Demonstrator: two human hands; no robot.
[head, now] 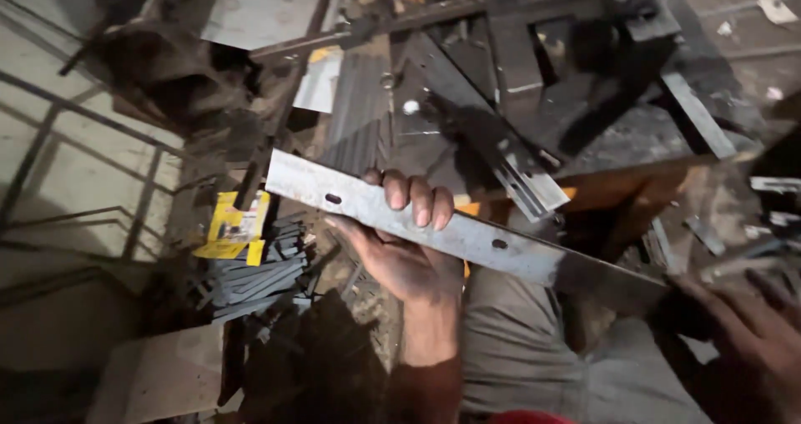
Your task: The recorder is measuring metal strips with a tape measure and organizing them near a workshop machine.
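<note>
Cluttered and dim, your workshop floor [75,174] shows pale at the left behind a thin metal frame [100,115], while a dark bench [634,140] strewn with steel offcuts fills the upper right.

You hold a long flat metal bar [467,236] slanting from upper left down to lower right across the middle of the view, above your grey-trousered lap. Two small slots show in its face. Your left hand [400,240] grips it near the middle: the palm sits under the lower edge and three fingers [417,200] curl over the top edge, pressed together around the steel. Your right hand [743,332] is at the bar's lower right end, in shadow and partly cut off by the picture's edge; its fingers look spread, but you cannot tell whether they clasp the bar or only rest against it.

No bin or box holds anything that can be made out. A yellow packet [238,224] lies on a loose heap of thin grey metal strips [259,278] just left of your left hand. A channel-shaped steel piece [517,169] lies on the bench behind the bar.

Much of the upper left is blurred dark scrap, too murky to name.
</note>
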